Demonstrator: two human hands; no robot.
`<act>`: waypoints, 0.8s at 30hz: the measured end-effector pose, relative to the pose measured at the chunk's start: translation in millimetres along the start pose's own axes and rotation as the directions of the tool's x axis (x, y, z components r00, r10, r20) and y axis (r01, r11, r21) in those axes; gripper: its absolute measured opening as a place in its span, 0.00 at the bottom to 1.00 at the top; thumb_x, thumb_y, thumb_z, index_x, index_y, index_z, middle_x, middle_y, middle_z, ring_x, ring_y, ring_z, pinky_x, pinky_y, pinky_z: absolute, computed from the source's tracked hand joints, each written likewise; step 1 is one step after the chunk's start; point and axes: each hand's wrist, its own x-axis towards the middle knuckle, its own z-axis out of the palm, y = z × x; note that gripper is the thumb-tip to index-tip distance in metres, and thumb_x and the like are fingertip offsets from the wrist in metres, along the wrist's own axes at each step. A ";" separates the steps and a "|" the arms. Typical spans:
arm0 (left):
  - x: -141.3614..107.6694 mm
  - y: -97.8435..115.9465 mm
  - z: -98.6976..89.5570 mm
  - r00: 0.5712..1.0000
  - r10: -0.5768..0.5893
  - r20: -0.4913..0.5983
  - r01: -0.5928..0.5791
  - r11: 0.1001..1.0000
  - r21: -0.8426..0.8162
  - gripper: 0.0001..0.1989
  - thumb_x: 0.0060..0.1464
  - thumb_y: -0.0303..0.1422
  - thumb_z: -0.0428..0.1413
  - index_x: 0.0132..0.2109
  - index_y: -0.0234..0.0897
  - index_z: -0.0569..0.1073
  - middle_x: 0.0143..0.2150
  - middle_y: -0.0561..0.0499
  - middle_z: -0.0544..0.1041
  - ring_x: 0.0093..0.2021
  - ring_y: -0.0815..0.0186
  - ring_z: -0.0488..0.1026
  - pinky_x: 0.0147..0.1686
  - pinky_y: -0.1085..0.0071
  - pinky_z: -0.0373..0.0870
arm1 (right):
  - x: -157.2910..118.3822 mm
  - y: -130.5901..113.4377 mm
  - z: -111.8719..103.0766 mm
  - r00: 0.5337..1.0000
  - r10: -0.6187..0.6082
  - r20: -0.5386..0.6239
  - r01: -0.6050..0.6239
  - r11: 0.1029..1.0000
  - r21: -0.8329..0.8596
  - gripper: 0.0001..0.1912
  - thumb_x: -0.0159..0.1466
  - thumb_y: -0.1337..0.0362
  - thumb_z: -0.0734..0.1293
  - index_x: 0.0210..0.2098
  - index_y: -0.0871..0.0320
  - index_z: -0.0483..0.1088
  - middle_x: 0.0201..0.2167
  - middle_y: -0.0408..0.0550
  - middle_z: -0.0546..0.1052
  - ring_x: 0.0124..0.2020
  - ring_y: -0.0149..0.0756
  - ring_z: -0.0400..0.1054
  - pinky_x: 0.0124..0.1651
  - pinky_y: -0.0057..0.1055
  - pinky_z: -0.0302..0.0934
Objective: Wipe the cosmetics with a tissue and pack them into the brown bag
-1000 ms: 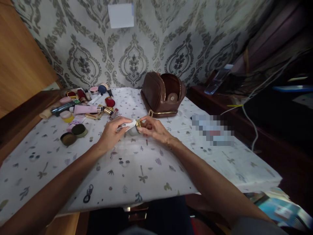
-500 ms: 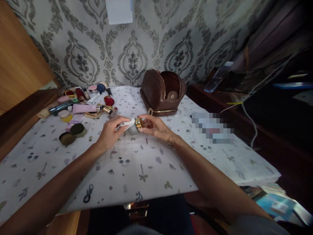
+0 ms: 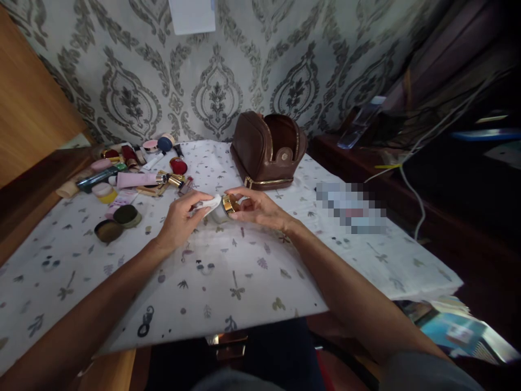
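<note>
Between the hands [image 3: 260, 210], unreadable gold-banded jar [image 3: 228, 203].

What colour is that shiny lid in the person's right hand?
The lid is gold; the head view shows it best.

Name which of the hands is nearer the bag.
Right. The right hand is in front of the bag, on the wearer's side, not touching it; the left hand is farther off, in front and to its left.

i count 1 gold-and-translucent round jar [image 3: 228, 204], 1 soft white pad [image 3: 210, 204], 1 brown leather zip bag [image 3: 257, 149], 2 dark olive-brown round pieces [image 3: 127, 215], 1 clear plastic bottle [image 3: 360, 124].
</note>
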 end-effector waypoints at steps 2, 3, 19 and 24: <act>-0.3 0.2 0.3 1.000 0.006 0.000 -0.006 1.000 0.007 0.09 0.60 0.33 0.56 0.46 0.39 0.78 0.44 0.48 0.80 0.42 0.62 0.75 0.31 0.72 0.68 | 1.2 0.8 2.2 0.999 0.001 -0.035 -0.002 1.000 -0.012 0.27 0.55 0.52 0.76 0.50 0.55 0.70 0.32 0.40 0.71 0.26 0.27 0.62 0.28 0.26 0.59; -0.4 0.0 0.6 1.000 0.007 -0.001 -0.007 1.000 0.014 0.09 0.60 0.33 0.56 0.46 0.40 0.78 0.44 0.49 0.80 0.42 0.62 0.75 0.31 0.72 0.68 | 1.6 1.1 2.8 0.999 0.001 -0.044 -0.002 1.000 -0.020 0.25 0.55 0.51 0.75 0.48 0.56 0.70 0.31 0.40 0.71 0.26 0.27 0.62 0.28 0.26 0.59; -0.3 -1.1 1.0 1.000 0.011 -0.005 -0.011 1.000 0.025 0.09 0.60 0.33 0.56 0.46 0.40 0.77 0.43 0.49 0.80 0.41 0.62 0.75 0.34 0.71 0.69 | 2.9 4.3 0.8 0.998 -0.050 -0.037 0.049 0.998 -0.039 0.30 0.54 0.52 0.76 0.53 0.53 0.69 0.38 0.42 0.73 0.27 0.26 0.62 0.30 0.26 0.60; 0.0 -4.3 1.5 1.000 0.015 -0.016 -0.015 1.000 0.027 0.08 0.60 0.33 0.56 0.46 0.40 0.77 0.41 0.50 0.80 0.39 0.63 0.75 0.33 0.71 0.68 | 1.6 6.0 -2.7 0.995 -0.092 0.038 0.092 0.996 -0.013 0.34 0.54 0.55 0.76 0.58 0.48 0.67 0.43 0.43 0.72 0.28 0.27 0.63 0.31 0.27 0.63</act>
